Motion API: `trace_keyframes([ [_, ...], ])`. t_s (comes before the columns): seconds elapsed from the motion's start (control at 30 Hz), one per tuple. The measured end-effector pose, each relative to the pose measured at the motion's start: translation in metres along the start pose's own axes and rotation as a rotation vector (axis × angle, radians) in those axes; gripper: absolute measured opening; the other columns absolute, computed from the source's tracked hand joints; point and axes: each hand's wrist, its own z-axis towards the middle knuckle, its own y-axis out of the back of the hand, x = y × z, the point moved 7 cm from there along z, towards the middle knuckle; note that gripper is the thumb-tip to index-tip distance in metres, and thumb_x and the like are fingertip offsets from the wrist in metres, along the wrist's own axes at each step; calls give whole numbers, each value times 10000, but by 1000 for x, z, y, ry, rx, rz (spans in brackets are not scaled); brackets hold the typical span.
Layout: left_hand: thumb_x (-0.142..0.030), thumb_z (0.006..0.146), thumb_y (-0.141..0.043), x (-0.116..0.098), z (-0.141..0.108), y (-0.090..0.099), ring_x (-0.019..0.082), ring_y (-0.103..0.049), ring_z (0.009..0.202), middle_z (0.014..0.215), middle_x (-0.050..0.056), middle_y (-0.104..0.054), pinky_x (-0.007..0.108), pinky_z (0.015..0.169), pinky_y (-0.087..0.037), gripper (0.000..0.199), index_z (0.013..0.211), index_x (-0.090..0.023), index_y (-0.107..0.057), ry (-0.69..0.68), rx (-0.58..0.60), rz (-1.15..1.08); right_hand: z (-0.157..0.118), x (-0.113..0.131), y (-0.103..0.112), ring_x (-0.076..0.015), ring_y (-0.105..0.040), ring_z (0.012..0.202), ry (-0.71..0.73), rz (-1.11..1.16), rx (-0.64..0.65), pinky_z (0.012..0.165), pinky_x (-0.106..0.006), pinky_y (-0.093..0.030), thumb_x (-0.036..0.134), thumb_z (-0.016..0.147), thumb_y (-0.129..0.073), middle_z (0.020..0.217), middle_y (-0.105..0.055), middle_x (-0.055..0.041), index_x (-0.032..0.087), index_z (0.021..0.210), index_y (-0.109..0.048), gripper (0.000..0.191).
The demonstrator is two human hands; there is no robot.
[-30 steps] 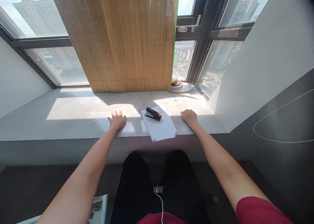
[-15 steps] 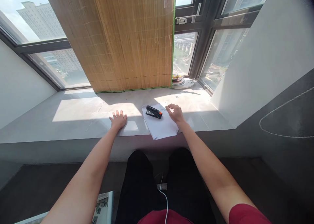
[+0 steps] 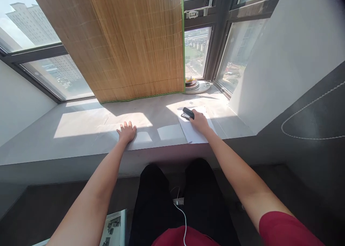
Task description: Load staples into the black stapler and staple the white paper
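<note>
My right hand [image 3: 199, 121] is wrapped round the back end of a black stapler [image 3: 188, 113], whose front points left. Under the stapler and the hand lie white paper sheets [image 3: 194, 133], close to the front edge of the windowsill [image 3: 88, 140]. My left hand [image 3: 126, 132] rests flat on the sill to the left of the paper, fingers spread, holding nothing. The hand hides the stapler's orange-marked end.
A bamboo blind [image 3: 140, 44] hangs over the middle of the window. Stacked plates [image 3: 198, 87] stand in the sill's back right corner. A bead chain [image 3: 283, 127] hangs at the right. Below are my knees and a white cable [image 3: 185, 221].
My right hand has closed on the stapler. Stapler and paper have shifted to the right along the sill. My left hand stays flat, and the view has tilted slightly.
</note>
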Motion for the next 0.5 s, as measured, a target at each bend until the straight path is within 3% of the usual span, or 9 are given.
trace_keyframes([
  [0.13, -535, 1105, -185, 0, 0, -1, 494, -136, 1716, 1873, 192, -168, 772, 1324, -180, 789, 1784, -146, -282, 8, 7, -7, 5, -50, 43, -273, -718, 1148, 5, 52, -86, 926, -344, -533, 387, 1124, -497, 1335, -770, -176, 165, 1450, -639, 420],
  [0.23, -537, 1103, -195, 0, 0, 0, 485, -140, 1717, 1873, 188, -173, 766, 1325, -189, 784, 1779, -152, -298, 6, 8, -5, 0, -98, 77, -341, -713, 1192, -177, -143, -184, 960, -402, -530, 371, 1147, -356, 1255, -771, -256, 91, 1253, -759, 502],
  [0.27, -538, 1102, -198, 0, 0, 0, 484, -144, 1717, 1872, 189, -176, 765, 1325, -192, 784, 1777, -153, -304, 6, 5, -4, -3, -115, 82, -361, -725, 1178, -263, -244, -161, 949, -414, -535, 335, 1129, -369, 1211, -778, -273, 77, 1182, -793, 499],
  [0.37, -541, 1098, -205, 1, 0, 1, 481, -156, 1715, 1869, 192, -187, 759, 1328, -192, 787, 1774, -152, -311, 11, -3, -2, -8, -144, 82, -380, -755, 1165, -369, -452, -47, 926, -414, -555, 238, 1065, -443, 1172, -791, -288, 59, 1155, -835, 440],
  [0.5, -542, 1095, -211, 1, -1, 0, 484, -160, 1713, 1866, 197, -197, 758, 1332, -175, 787, 1768, -152, -324, 7, -6, -12, -7, -144, 73, -382, -767, 1176, -347, -507, -32, 925, -412, -571, 215, 1055, -464, 1170, -793, -303, 40, 1204, -840, 441],
])
